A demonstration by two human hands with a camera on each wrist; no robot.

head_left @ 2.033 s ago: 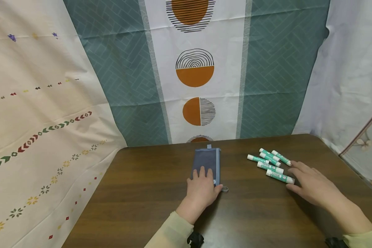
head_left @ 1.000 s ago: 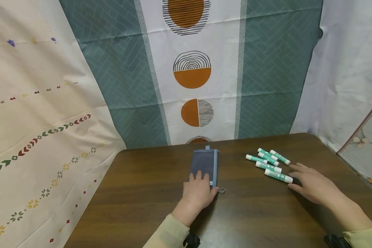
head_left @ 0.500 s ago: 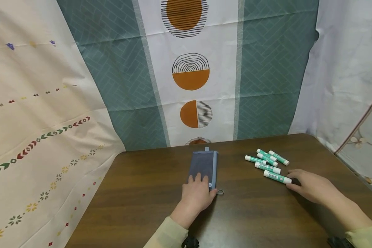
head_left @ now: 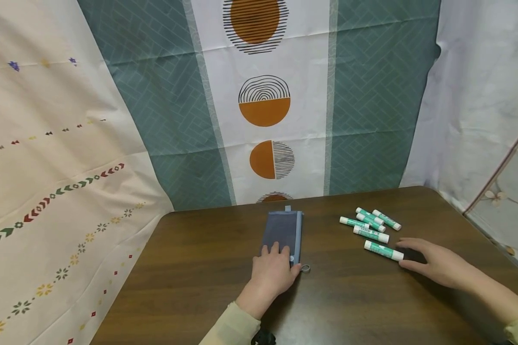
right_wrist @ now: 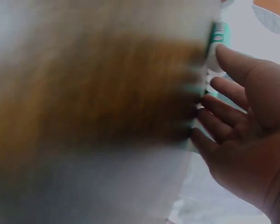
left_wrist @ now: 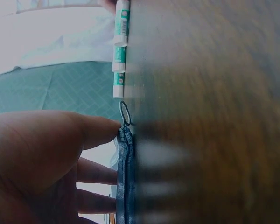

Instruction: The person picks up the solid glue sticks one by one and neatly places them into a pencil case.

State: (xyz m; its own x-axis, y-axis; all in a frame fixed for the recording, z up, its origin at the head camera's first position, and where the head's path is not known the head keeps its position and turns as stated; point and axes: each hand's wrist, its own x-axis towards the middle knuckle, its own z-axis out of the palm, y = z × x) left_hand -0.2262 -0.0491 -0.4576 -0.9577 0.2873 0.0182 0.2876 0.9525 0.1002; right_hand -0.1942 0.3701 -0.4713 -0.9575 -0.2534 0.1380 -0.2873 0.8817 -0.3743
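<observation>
Near the desk's (head_left: 190, 287) far edge lies a grey pencil pouch (head_left: 282, 232), the left hand (head_left: 273, 273) resting flat on its near end (fingers spread). Toward the far right corner, the right hand (head_left: 436, 263), fingers relaxed, touches the nearest of five green glue sticks (head_left: 383, 251).

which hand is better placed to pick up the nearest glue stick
Right. The right hand lies open on the table with its fingertips at the cap of the nearest glue stick. The left hand rests flat on the grey pouch, farther away.
</observation>
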